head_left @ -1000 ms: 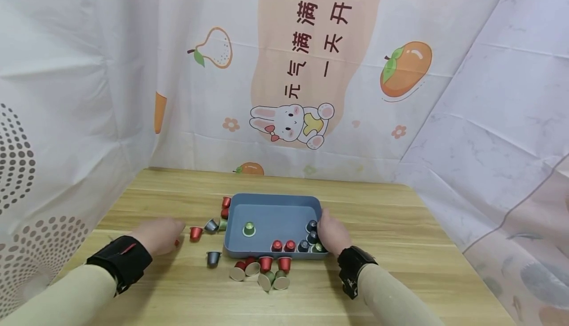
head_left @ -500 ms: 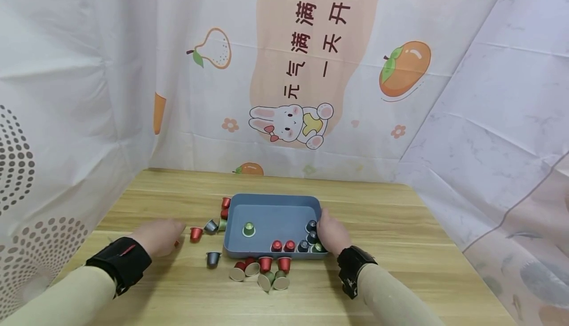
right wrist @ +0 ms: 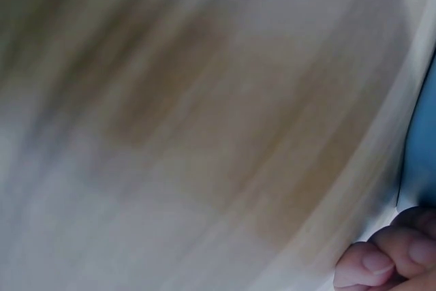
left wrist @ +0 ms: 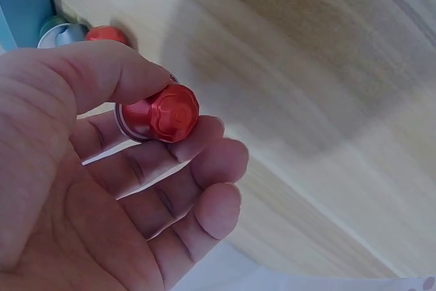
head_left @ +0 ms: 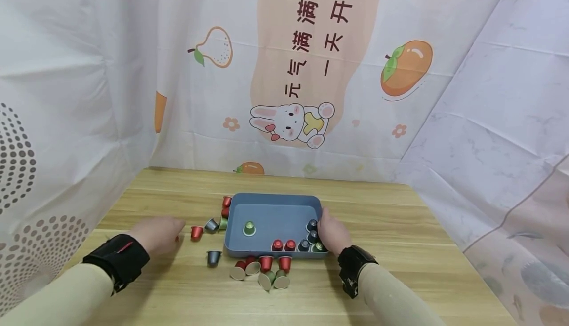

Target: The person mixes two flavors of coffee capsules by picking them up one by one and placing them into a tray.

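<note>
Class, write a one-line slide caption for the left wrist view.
A left hand pinches a red capsule, with wood-grain tabletop behind and a blue tray at upper left.

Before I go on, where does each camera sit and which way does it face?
Head: worn on the head, facing forward and down at the tray; the left hand, right hand and sleeves show.
Left wrist: worn there, facing that hand's palm and pinched red capsule.
Right wrist: worn there, facing the table; curled fingers at lower right.
Head and left wrist share tray, left hand.
</note>
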